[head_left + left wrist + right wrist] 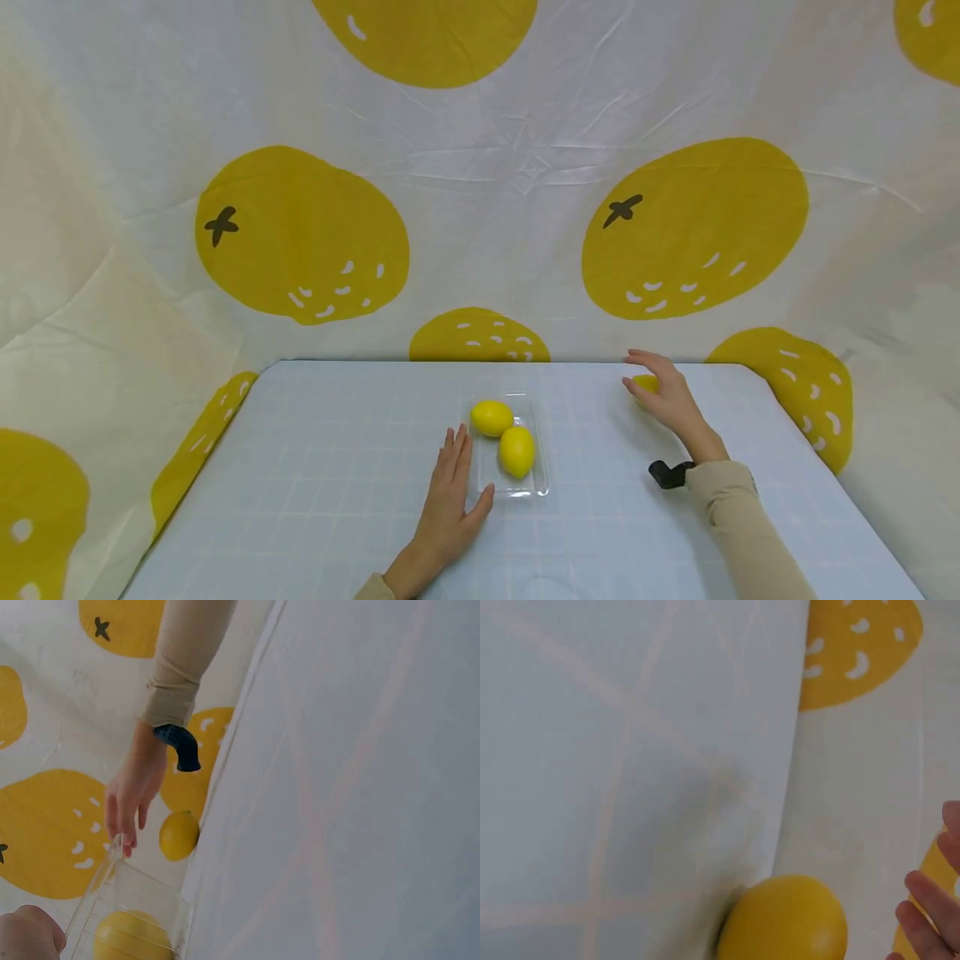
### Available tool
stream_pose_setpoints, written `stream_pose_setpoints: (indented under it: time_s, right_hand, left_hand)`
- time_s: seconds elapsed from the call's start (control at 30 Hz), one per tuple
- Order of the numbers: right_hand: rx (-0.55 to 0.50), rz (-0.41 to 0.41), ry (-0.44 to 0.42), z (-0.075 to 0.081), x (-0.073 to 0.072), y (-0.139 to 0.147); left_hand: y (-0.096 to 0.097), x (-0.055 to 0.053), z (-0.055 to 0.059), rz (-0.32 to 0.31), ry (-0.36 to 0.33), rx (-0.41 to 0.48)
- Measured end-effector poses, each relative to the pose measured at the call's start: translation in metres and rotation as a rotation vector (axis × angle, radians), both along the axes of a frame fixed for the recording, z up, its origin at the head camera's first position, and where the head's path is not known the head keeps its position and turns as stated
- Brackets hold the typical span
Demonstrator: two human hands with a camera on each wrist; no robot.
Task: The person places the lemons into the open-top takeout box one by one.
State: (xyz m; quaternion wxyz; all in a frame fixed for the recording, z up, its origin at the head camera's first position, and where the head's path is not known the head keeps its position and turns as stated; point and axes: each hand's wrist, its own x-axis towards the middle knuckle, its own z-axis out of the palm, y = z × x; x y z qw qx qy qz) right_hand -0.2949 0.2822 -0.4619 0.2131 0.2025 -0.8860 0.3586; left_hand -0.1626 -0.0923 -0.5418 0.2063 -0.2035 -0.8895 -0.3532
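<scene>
A clear plastic tray [543,492] holds two lemons, one lemon [492,418] lying behind the other lemon [517,452]. Along the tray's left edge rests my left hand [444,508], its fingers straight and the thumb spread near the front corner. Part of that hand also shows at the lower left of the left wrist view. My right hand [667,404] reaches over a third lemon [645,383] at the back right, fingers spread. In the right wrist view, a gap separates those fingers [926,930] from the lemon [784,922].
A pale checked cloth covers the table [337,467]. Behind it hangs a white curtain [495,225] with large yellow fruit prints, which also runs down both sides. A black strap-like piece [670,474] sits at my right wrist.
</scene>
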Motion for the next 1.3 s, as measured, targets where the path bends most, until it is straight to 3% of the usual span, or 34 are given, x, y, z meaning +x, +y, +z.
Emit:
stream_pose_setpoints:
  time_s: [0.37, 0.67, 1.07, 1.3]
  right_hand:
    - [0.050, 0.015, -0.246, -0.022, 0.002, 0.035]
    - [0.131, 0.014, -0.390, -0.030, 0.003, 0.035]
    - [0.221, 0.028, -0.454, -0.017, 0.017, 0.015]
    - [0.215, 0.029, -0.415, -0.009, 0.029, 0.016]
  left_hand:
    - [0.001, 0.000, 0.000, 0.013, -0.002, -0.009]
    - [0.001, 0.001, 0.001, 0.014, -0.008, -0.011]
    - [0.000, 0.001, 0.000, 0.017, -0.002, -0.020]
    - [0.000, 0.002, 0.000, 0.014, 0.006, -0.018]
